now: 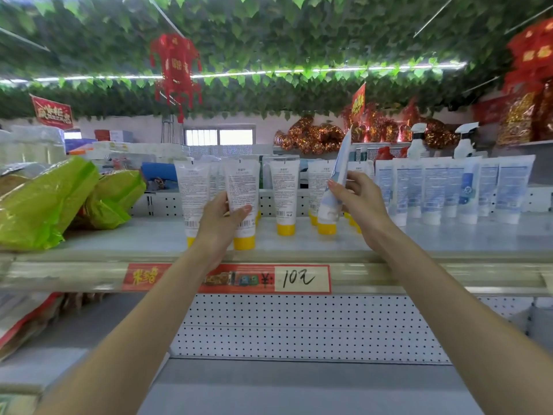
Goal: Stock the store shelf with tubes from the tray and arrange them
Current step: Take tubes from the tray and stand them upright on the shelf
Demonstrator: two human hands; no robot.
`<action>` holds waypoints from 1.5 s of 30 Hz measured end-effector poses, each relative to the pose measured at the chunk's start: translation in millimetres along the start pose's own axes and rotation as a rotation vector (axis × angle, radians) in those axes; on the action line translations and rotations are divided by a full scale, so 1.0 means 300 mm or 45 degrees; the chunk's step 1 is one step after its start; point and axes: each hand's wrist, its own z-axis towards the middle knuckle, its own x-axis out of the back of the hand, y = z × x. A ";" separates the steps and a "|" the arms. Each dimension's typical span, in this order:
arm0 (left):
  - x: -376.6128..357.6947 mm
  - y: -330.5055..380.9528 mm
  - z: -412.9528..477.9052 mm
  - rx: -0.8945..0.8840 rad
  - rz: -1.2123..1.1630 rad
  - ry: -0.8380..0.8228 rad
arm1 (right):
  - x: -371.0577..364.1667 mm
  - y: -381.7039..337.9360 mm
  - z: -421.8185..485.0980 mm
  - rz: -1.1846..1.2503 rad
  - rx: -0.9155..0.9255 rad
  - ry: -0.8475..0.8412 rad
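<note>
L hand (222,220) is gripping a yellow-cap tube (242,181) standing on the shelf (419,238) above the price tag (302,278). R hand (362,202) is holding a tilted blue-white tube (341,163) above the tag's right end. Best setting it upright, cap-down, w/o knocking the next tube (284,190).

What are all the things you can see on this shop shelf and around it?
Shelf: one, pale grey, straight ahead.
Yellow-capped tubes: several, white, standing on caps mid-shelf.
Blue-printed tubes: a row, white, shelf right.
Spray bottles: two, white, behind that row.
Bags: two, green, shelf left.
Price tag: one, red and white, shelf edge.
Lantern: one, red, hanging overhead.
Leaves: many, green, ceiling.
Left hand: one, gripping the front tube.
Right hand: one, holding a tilted tube, white and blue.
</note>
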 end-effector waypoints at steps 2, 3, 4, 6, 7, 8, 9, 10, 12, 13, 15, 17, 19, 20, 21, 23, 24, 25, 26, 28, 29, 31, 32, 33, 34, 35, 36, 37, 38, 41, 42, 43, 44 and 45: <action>0.002 -0.006 0.004 0.002 0.012 -0.004 | 0.001 0.010 0.011 0.035 -0.002 0.025; 0.002 -0.008 0.005 0.000 0.016 -0.010 | 0.002 0.013 0.017 0.051 -0.003 0.035; 0.003 -0.011 0.008 -0.005 0.027 -0.012 | 0.002 0.014 0.022 0.055 -0.003 0.042; 0.003 -0.015 0.013 -0.026 0.066 -0.004 | -0.004 0.015 0.033 0.048 0.005 0.041; 0.004 -0.019 0.015 -0.031 0.082 0.001 | -0.009 0.016 0.037 0.036 0.015 0.034; 0.004 -0.023 0.017 -0.032 0.095 0.007 | -0.015 0.015 0.038 0.012 0.029 0.026; 0.004 -0.029 0.020 -0.031 0.110 0.018 | -0.020 0.017 0.036 -0.022 0.049 0.018; 0.004 -0.034 0.021 -0.034 0.129 0.030 | -0.024 0.019 0.033 -0.065 0.072 0.009; 0.003 -0.041 0.023 -0.046 0.158 0.050 | -0.030 0.026 0.020 -0.162 0.130 -0.018; 0.001 -0.042 0.023 -0.052 0.163 0.058 | -0.033 0.028 0.014 -0.205 0.156 -0.030; -0.001 -0.039 0.021 -0.058 0.168 0.068 | -0.036 0.029 0.007 -0.251 0.185 -0.045; -0.002 -0.038 0.018 -0.055 0.175 0.071 | -0.036 0.029 0.005 -0.265 0.194 -0.046; -0.002 -0.037 0.015 -0.048 0.175 0.082 | -0.033 0.031 0.008 -0.253 0.188 -0.031; -0.002 -0.036 0.014 -0.045 0.171 0.086 | -0.030 0.033 0.010 -0.244 0.183 -0.020; -0.004 -0.035 0.013 -0.043 0.167 0.090 | -0.027 0.036 0.013 -0.232 0.179 -0.010; -0.007 -0.032 0.013 -0.044 0.162 0.101 | -0.022 0.040 0.018 -0.202 0.160 0.011; -0.008 -0.032 0.014 -0.046 0.162 0.110 | -0.020 0.042 0.019 -0.186 0.143 0.021; -0.009 -0.032 0.013 -0.047 0.160 0.121 | -0.018 0.043 0.021 -0.167 0.126 0.031; -0.009 -0.032 0.013 -0.046 0.154 0.132 | -0.016 0.044 0.023 -0.145 0.109 0.041; -0.009 -0.033 0.013 -0.039 0.143 0.152 | -0.013 0.047 0.027 -0.099 0.082 0.058; -0.008 -0.034 0.014 -0.037 0.144 0.156 | -0.012 0.048 0.029 -0.081 0.070 0.064; -0.006 -0.034 0.015 -0.035 0.149 0.154 | -0.010 0.051 0.033 -0.062 0.053 0.073; -0.005 -0.034 0.016 -0.031 0.161 0.151 | -0.011 0.053 0.034 -0.058 0.046 0.075; -0.003 -0.036 0.017 -0.025 0.180 0.149 | -0.011 0.054 0.035 -0.054 0.041 0.073; -0.002 -0.038 0.019 -0.022 0.195 0.147 | -0.012 0.056 0.035 -0.055 0.039 0.068; -0.001 -0.038 0.018 -0.019 0.205 0.145 | -0.014 0.057 0.036 -0.060 0.041 0.062; -0.001 -0.037 0.018 -0.018 0.213 0.143 | -0.015 0.057 0.036 -0.072 0.044 0.055; 0.000 -0.036 0.019 -0.016 0.220 0.144 | -0.016 0.058 0.037 -0.084 0.046 0.048; 0.000 -0.034 0.019 -0.014 0.224 0.149 | -0.017 0.059 0.037 -0.096 0.047 0.042; -0.005 -0.019 0.009 -0.017 0.204 0.175 | -0.016 0.061 0.038 -0.117 0.041 0.035; -0.008 -0.012 0.004 -0.028 0.190 0.186 | -0.016 0.059 0.035 -0.124 0.037 0.037; -0.010 -0.004 -0.002 -0.043 0.180 0.194 | -0.016 0.057 0.034 -0.132 0.029 0.041; -0.012 0.004 -0.009 -0.059 0.173 0.203 | -0.016 0.054 0.031 -0.139 0.022 0.048; -0.014 0.014 -0.018 -0.068 0.171 0.215 | -0.017 0.049 0.029 -0.147 0.017 0.058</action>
